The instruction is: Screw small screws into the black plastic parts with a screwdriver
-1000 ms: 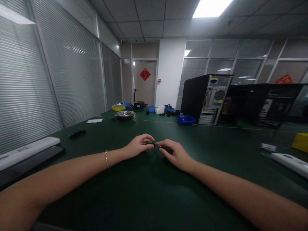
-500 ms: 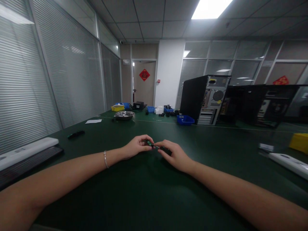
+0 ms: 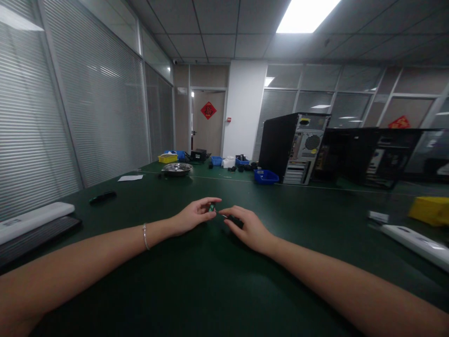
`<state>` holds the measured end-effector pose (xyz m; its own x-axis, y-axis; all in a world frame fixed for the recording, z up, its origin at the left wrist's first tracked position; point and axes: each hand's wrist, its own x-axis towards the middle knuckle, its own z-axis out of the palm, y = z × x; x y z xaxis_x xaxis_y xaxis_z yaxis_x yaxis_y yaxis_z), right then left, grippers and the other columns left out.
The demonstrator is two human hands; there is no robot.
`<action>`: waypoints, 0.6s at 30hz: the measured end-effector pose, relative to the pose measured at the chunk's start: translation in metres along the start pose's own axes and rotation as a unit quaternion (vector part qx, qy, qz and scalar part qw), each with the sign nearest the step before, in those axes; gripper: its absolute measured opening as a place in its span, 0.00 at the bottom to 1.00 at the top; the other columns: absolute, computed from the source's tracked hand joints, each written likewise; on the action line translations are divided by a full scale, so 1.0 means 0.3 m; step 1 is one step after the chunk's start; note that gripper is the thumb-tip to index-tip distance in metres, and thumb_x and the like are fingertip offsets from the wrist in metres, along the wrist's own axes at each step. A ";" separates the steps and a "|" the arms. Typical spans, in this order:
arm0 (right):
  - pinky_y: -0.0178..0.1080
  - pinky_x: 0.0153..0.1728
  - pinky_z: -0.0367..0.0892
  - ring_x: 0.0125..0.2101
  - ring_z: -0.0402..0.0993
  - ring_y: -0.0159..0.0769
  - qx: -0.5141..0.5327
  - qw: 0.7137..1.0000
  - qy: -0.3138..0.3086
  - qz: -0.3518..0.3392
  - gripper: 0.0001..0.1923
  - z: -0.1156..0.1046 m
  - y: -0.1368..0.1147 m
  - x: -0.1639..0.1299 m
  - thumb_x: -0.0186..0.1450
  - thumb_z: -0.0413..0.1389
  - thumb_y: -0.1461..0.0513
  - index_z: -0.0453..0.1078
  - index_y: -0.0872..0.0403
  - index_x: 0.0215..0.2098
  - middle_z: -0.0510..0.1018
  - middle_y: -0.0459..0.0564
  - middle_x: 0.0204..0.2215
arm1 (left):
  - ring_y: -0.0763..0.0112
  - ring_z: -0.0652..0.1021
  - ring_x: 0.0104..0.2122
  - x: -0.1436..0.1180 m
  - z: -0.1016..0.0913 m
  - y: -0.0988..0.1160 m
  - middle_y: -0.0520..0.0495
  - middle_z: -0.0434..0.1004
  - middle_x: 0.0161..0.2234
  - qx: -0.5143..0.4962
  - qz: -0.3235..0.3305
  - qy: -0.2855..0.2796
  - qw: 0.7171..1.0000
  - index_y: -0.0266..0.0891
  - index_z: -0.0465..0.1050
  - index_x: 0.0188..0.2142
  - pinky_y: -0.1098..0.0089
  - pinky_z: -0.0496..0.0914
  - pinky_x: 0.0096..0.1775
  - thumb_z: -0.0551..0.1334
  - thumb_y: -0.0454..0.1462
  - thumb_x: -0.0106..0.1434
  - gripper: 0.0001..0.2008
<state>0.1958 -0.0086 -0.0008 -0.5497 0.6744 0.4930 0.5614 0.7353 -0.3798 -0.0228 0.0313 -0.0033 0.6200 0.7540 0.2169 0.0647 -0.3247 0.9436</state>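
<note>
Both hands rest on a dark green table (image 3: 210, 281), out in front of me. My left hand (image 3: 192, 214) pinches a small green part (image 3: 211, 207) between thumb and fingers. My right hand (image 3: 245, 227) is closed over a small black object (image 3: 237, 221), with its fingertips close to the green part. What the two pieces are is too small to tell. A thin bracelet (image 3: 145, 236) sits on my left wrist.
A white bar (image 3: 33, 216) and a black keyboard (image 3: 35, 236) lie at the left edge. A black remote (image 3: 102, 198), a paper sheet (image 3: 130, 178), a metal bowl (image 3: 177, 168), blue bins (image 3: 265, 176) and a computer tower (image 3: 293, 147) stand farther back. A yellow bin (image 3: 430, 210) and white device (image 3: 414, 238) lie right.
The two pieces, touching a second ago, are now slightly apart: my left hand has lifted the green part a little. The view has tilted down and shifted slightly.
</note>
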 end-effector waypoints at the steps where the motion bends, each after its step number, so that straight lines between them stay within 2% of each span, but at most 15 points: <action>1: 0.39 0.42 0.64 0.39 0.70 0.36 -0.002 1.000 0.009 0.002 0.15 -0.001 0.004 -0.002 0.65 0.50 0.63 0.67 0.49 0.49 0.74 0.49 0.40 | 0.73 0.70 0.34 0.002 0.002 0.000 0.47 0.68 0.40 0.020 0.005 0.013 1.000 0.42 0.58 0.57 0.71 0.64 0.35 0.60 0.39 0.59 0.26; 4: 0.39 0.42 0.65 0.40 0.70 0.36 0.001 0.999 0.035 0.010 0.14 -0.007 0.014 -0.005 0.64 0.50 0.63 0.67 0.49 0.49 0.74 0.50 0.41 | 0.71 0.71 0.35 0.008 0.009 0.001 0.48 0.69 0.39 0.049 0.026 0.023 0.998 0.43 0.54 0.58 0.71 0.64 0.36 0.59 0.38 0.61 0.27; 8: 0.40 0.41 0.65 0.40 0.70 0.37 0.007 0.999 0.046 0.014 0.14 -0.013 0.024 -0.008 0.64 0.50 0.63 0.68 0.49 0.49 0.74 0.49 0.40 | 0.65 0.71 0.45 0.008 0.014 0.012 0.44 0.70 0.44 0.114 0.055 0.011 0.992 0.40 0.62 0.53 0.66 0.65 0.45 0.56 0.37 0.63 0.19; 12: 0.40 0.42 0.65 0.40 0.70 0.38 0.012 0.998 0.056 0.003 0.15 -0.011 0.044 -0.019 0.64 0.51 0.62 0.68 0.49 0.48 0.74 0.50 0.41 | 0.62 0.68 0.50 0.014 0.019 0.011 0.44 0.68 0.52 0.219 0.070 0.041 0.972 0.41 0.65 0.53 0.63 0.62 0.51 0.53 0.38 0.65 0.17; 15: 0.39 0.42 0.65 0.41 0.70 0.38 0.013 0.998 0.067 -0.007 0.15 -0.009 0.055 -0.027 0.64 0.51 0.62 0.68 0.49 0.49 0.74 0.50 0.41 | 0.62 0.70 0.48 0.020 0.025 0.003 0.44 0.67 0.52 0.243 0.076 0.055 0.966 0.41 0.64 0.54 0.65 0.66 0.47 0.51 0.39 0.66 0.18; 18: 0.39 0.42 0.65 0.41 0.70 0.38 0.005 0.998 0.069 -0.007 0.15 -0.006 0.058 -0.029 0.64 0.51 0.63 0.68 0.50 0.48 0.75 0.49 0.41 | 0.64 0.72 0.45 0.022 0.029 -0.002 0.45 0.71 0.48 0.256 0.092 0.061 0.960 0.40 0.66 0.51 0.66 0.66 0.46 0.51 0.39 0.66 0.16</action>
<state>0.2113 -0.0018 -0.0101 -0.4671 0.6485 0.6010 0.5480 0.7458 -0.3788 -0.0121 0.0314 -0.0044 0.5629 0.7086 0.4255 0.3587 -0.6732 0.6466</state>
